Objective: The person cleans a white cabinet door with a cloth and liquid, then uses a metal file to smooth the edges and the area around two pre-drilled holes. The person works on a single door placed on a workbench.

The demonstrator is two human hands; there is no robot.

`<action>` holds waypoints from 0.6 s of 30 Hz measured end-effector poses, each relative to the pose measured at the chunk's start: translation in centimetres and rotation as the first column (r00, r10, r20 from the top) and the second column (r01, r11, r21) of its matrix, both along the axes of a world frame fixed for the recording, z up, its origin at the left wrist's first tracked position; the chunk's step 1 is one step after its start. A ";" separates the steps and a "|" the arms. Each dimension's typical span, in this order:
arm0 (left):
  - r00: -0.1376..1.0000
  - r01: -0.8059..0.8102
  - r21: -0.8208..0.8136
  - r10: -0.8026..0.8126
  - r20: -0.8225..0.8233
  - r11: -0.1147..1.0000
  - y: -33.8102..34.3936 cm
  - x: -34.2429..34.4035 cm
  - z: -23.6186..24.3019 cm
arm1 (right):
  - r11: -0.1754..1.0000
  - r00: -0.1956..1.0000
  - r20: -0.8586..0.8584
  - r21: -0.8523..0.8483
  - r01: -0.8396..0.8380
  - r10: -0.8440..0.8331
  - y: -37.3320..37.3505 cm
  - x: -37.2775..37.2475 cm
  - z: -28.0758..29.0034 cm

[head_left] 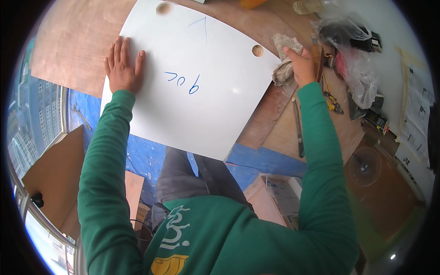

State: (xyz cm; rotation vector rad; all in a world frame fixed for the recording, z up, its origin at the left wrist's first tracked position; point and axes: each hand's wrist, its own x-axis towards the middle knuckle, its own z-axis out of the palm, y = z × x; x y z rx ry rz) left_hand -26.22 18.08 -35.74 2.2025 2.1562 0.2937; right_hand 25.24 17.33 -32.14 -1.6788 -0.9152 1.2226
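A large white panel with blue handwritten marks and two round holes lies on the plywood worktop in front of me. My left hand rests flat on its left edge, fingers stretched out and thumb apart, holding nothing. At the panel's right corner, my right hand is closed on a crumpled, dirty beige rag. The thumb lies over the rag's upper part; the other fingers are mostly hidden. The rag sits right at the panel's edge; whether it touches the panel I cannot tell.
Clear plastic bags, a black can and small tools crowd the right side near the wall. A dark bar lies by my right forearm. Blue sheeting covers the floor. An open box stands below, and a window is at left.
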 end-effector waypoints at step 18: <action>1.000 0.003 0.026 -0.004 0.030 1.000 0.0 -0.3 -0.5 | 0.986 0.981 -0.160 -0.139 0.091 -0.113 -2.0 4.1 2.2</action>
